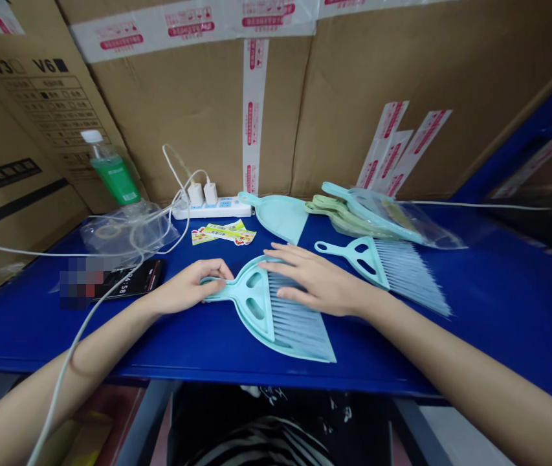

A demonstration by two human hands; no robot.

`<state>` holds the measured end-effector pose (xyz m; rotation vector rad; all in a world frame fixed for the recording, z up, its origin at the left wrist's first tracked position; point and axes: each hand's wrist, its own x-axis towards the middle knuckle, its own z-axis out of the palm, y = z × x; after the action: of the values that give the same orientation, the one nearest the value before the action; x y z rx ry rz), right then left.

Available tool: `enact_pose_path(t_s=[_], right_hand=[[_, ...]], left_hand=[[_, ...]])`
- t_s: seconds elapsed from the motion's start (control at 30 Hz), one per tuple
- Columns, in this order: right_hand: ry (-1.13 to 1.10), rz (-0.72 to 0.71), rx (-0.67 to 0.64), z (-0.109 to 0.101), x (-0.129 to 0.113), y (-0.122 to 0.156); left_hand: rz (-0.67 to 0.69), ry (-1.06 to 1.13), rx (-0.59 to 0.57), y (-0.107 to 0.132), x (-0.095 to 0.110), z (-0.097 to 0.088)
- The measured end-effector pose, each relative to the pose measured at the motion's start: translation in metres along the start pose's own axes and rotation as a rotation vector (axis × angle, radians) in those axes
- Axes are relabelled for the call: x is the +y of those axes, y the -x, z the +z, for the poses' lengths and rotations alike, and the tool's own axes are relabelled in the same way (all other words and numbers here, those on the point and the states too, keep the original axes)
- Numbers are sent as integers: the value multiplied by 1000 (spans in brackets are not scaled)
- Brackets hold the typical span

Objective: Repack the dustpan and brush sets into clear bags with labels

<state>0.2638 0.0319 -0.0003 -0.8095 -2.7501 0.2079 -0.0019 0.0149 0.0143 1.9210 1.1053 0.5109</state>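
In front of me a light blue hand brush (299, 323) lies nested in a matching dustpan (251, 330) on the blue table. My left hand (193, 283) is closed round their handles at the left end. Spread over the bristles and the dustpan's far rim is my right hand (314, 278), its fingers stretched out and palm down. A second light blue brush (377, 262) rests to the right, near my right wrist. Behind the nested pair lies another light blue dustpan (280, 213).
Packaged green and blue pieces (367, 213) lie at the back right. Paper labels (224, 232) sit before a white power strip (217, 207). At left are a green-labelled bottle (118, 175), crumpled plastic (125, 230), a black phone (130, 279) and white cables crossing my left arm. Cardboard boxes (183, 97) stand behind.
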Motion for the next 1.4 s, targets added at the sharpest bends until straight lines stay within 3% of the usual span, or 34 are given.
enact_pose_path(t_s=[0.23,0.4,0.57,0.73,0.97,1.17,1.4], right_hand=[[270,93,100,-12,21,-24],[497,-24,-16,-16,32,-63],[516,-84,-77,-5,32,-95],[522,-95,-105,-1,27,-106],[452,-17,32,-24,19,-82],[114,-21,115,-38,0,-33],[-258,-15,-48,-37,-14,1]], left_hand=[[17,-93,24,2,3,-1],[23,-102,29,2,1,-1],[27,-106,35,3,0,-1],[31,-118,31,4,-1,-1],[41,-131,14,4,-2,-1],[45,-151,1,4,-3,-1],[63,-187,-9,5,-2,-1]])
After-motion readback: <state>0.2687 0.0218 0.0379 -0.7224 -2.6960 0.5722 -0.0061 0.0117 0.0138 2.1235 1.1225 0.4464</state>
